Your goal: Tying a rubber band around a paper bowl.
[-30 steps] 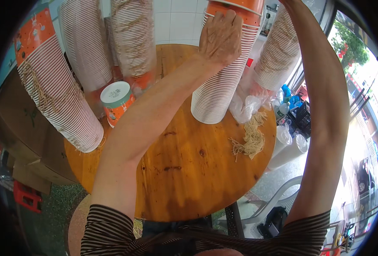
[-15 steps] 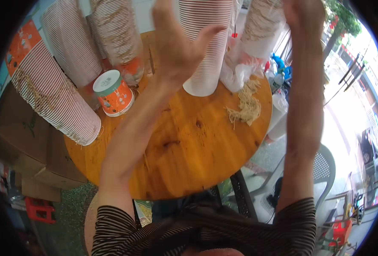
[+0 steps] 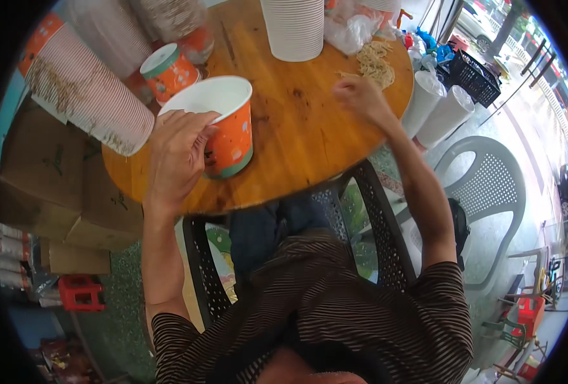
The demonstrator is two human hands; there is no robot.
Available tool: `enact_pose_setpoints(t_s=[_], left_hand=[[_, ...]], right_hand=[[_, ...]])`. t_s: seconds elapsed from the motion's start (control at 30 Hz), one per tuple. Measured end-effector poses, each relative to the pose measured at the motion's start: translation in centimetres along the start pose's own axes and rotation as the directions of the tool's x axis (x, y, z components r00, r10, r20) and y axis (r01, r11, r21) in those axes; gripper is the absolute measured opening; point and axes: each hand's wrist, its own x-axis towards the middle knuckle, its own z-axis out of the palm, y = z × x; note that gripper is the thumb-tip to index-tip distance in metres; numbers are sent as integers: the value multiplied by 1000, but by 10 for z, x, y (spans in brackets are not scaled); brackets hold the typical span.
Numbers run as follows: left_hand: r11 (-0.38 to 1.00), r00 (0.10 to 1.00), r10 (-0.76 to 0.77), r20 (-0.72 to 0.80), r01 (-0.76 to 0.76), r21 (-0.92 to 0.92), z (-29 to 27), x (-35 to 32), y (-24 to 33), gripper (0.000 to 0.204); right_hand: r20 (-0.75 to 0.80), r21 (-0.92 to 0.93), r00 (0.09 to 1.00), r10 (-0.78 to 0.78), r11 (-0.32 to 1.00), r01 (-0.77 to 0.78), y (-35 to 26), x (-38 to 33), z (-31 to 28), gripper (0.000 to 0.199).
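A large orange paper bucket [image 3: 233, 137] with a white inside and a green band at its base stands near the table's front edge, mouth up and tilted toward me. My left hand [image 3: 180, 144] grips its near-left rim, fingers over the edge and thumb against the outer wall. Over the right side of the table, my right hand [image 3: 364, 99] is curled closed; whatever is in its fingers, if anything, is hidden. Just beyond that hand lies a loose heap of beige strings [image 3: 377, 63]. Behind the bucket, a smaller orange tub [image 3: 169, 73] sits upside down.
A tall stack of white cups [image 3: 292, 29] stands at the back of the round wooden table [image 3: 297, 147]. Stacked paper buckets [image 3: 92, 96] lean at the left. Cardboard boxes [image 3: 47, 173] are left of the table, a grey plastic chair [image 3: 482, 185] right.
Both hands have come down from the far side of the table. The large orange bucket now stands in front of me, held by my left hand. The view has tilted toward my body.
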Motion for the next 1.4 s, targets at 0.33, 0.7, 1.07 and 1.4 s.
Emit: enact_pose_setpoints(t_s=[0.33,0.7,1.07,1.4], left_hand=[[998,999,-18,32,20,-64,19,-48,19,33],[786,693,-618,-371,541,-300,72,-153,-17,37],[611,577,-784,-228,655,-444,68,-148,-7,37],[813,782,-560,-272,458,-359,68,-146,33,28]], right_hand=[[-44,-122,987,152,980,-156,60,-22,-48,20],[526,-575,759,-385,496,650,52,18,-49,19],[222,-424,811,-541,696,580,21,-6,-13,13],[-40,35,927,-372,927,373,-58,-89,61,11]])
